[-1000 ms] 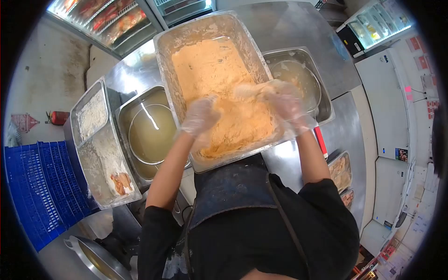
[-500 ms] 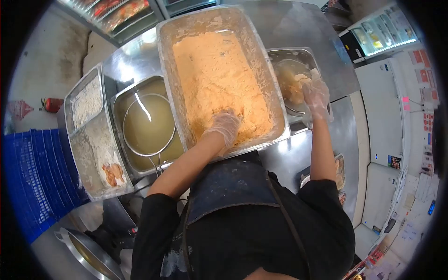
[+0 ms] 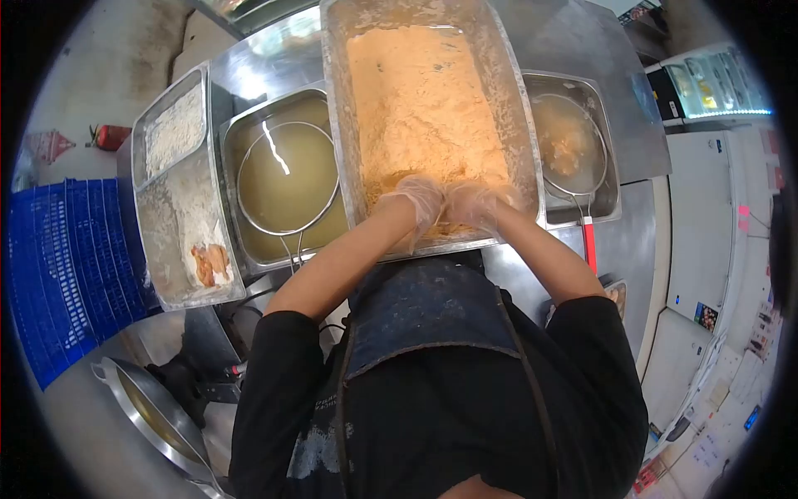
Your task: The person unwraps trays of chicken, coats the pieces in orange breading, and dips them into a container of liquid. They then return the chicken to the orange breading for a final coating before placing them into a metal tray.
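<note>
A large metal tray [image 3: 336, 125] holds orange powdery coating [image 3: 424, 91]. At the tray's near end, my left hand [image 3: 414, 200] and my right hand [image 3: 475, 206], both in clear plastic gloves, are sunk side by side in the coating. The fingers of both are hidden, so what they hold cannot be made out. Right of the tray, a strainer with a red handle [image 3: 589, 245] rests in a pan of cloudy liquid [image 3: 613, 166], with pale pieces [image 3: 567, 154] in it. Left of the tray, a round strainer [image 3: 241, 200] sits in a pan of yellowish liquid [image 3: 312, 112].
A two-part tray [image 3: 140, 241] at the left holds white flour [image 3: 174, 129] and raw meat pieces [image 3: 209, 263]. Blue crates [image 3: 75, 274] stand beyond it. A metal bowl [image 3: 150, 416] is at the lower left, and a small container [image 3: 615, 295] lies near my right elbow.
My right hand has moved left from the right pan into the coating beside my left hand. The red strainer handle now shows. The view has shifted, with the trays appearing higher and farther right.
</note>
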`<state>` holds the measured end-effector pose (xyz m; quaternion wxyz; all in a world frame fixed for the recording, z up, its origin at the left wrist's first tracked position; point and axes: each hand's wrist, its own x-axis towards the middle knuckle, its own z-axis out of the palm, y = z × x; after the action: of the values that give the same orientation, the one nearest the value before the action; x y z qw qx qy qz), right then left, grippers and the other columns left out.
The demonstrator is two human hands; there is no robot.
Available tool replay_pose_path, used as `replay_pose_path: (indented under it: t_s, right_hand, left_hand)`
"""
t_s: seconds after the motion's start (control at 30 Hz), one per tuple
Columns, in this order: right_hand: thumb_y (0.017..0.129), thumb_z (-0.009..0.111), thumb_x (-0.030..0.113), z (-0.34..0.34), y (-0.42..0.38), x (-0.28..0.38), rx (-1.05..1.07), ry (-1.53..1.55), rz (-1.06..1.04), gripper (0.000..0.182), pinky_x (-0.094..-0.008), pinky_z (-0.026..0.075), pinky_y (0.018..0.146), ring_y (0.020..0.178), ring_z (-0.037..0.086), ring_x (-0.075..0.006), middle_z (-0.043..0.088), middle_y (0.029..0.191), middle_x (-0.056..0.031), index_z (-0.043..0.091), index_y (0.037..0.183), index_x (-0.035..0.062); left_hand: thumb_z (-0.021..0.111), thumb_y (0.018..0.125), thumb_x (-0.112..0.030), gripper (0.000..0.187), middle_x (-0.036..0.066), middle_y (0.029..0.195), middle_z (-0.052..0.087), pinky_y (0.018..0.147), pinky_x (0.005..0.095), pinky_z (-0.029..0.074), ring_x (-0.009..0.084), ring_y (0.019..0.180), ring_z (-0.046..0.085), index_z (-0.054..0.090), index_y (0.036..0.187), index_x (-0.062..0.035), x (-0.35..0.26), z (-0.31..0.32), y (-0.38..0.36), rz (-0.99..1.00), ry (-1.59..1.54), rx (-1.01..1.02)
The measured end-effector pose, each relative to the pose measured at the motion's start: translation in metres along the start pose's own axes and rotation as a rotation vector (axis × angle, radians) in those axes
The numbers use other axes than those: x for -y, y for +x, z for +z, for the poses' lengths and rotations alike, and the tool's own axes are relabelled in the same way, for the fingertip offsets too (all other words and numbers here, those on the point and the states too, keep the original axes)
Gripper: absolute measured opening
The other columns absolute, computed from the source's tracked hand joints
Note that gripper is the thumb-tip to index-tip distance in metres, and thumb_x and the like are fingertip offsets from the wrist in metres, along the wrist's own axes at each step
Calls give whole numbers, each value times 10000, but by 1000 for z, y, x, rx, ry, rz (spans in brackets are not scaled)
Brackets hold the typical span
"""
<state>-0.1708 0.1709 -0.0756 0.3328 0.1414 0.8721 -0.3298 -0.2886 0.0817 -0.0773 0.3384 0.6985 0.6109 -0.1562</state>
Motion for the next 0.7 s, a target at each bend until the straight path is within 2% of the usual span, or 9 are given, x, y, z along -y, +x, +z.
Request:
replay_pose_path:
  t_s: [0.13,0.23,0.3,0.33,0.4,0.47,0.53,0.63,0.7]
  right_hand:
    - [855,565,377,-18,-4,22,68,-260,-36,437,-417,491,843,971,644,-323,672,1070,-183,665,1079,15]
    - [868,555,417,-39,-20,24,34,26,346,466,-405,499,810,955,649,-328,679,1042,-180,651,1122,39]
    - [867,571,428,-13,-4,-22,-466,29,161,497,-388,500,802,934,652,-329,683,981,-204,632,1133,13]
    - [860,592,444,-27,-20,-7,-523,211,166,525,-387,503,804,915,655,-320,677,942,-224,629,1117,-11]
    - [854,603,456,-32,-26,-8,-355,284,210,541,-390,503,812,918,652,-328,671,965,-231,625,1123,-12]
    - [848,613,468,-14,-14,-36,-187,355,254,558,-393,503,820,922,649,-337,664,987,-238,620,1130,-13]
    - [884,585,239,41,35,-98,-508,-705,40,290,-342,502,645,763,646,-207,660,823,-97,624,1042,-2]
    - [817,567,152,-6,1,-44,-257,-763,13,224,-363,501,665,769,638,-226,657,838,-121,621,973,2]
    - [825,558,157,1,-3,-34,-507,-478,-20,204,-375,501,678,776,636,-238,651,826,-133,625,936,0]
  left_hand:
    - [622,764,-143,154,125,782,689,720,379,533,279,870,681,741,832,-74,25,19,-3,154,80,-49]
    - [617,765,-172,161,124,824,697,711,394,528,273,804,678,730,796,-61,29,-5,-30,65,-57,-173]
    - [649,739,-218,194,184,857,695,713,393,531,308,807,675,716,793,-44,38,-8,-36,151,-20,-392]
    - [649,739,-218,194,184,857,695,713,393,531,308,807,675,716,793,-44,36,-12,-37,151,-23,-390]
    - [583,776,-175,177,174,812,688,679,400,522,298,778,669,712,763,-55,32,-22,-36,-117,-156,-330]
    - [567,801,-199,207,154,769,667,681,414,502,308,789,648,689,737,-45,39,-13,-32,-80,-126,-427]
    - [551,826,-223,248,135,726,646,684,428,482,318,800,627,666,712,-35,42,-6,-29,-40,-99,-523]
    - [574,766,-138,154,159,735,662,677,410,509,302,770,658,704,705,-81,45,3,-26,60,-45,-651]
    - [596,730,-131,127,151,717,657,652,424,501,295,779,654,704,701,-73,53,7,-17,202,48,-632]
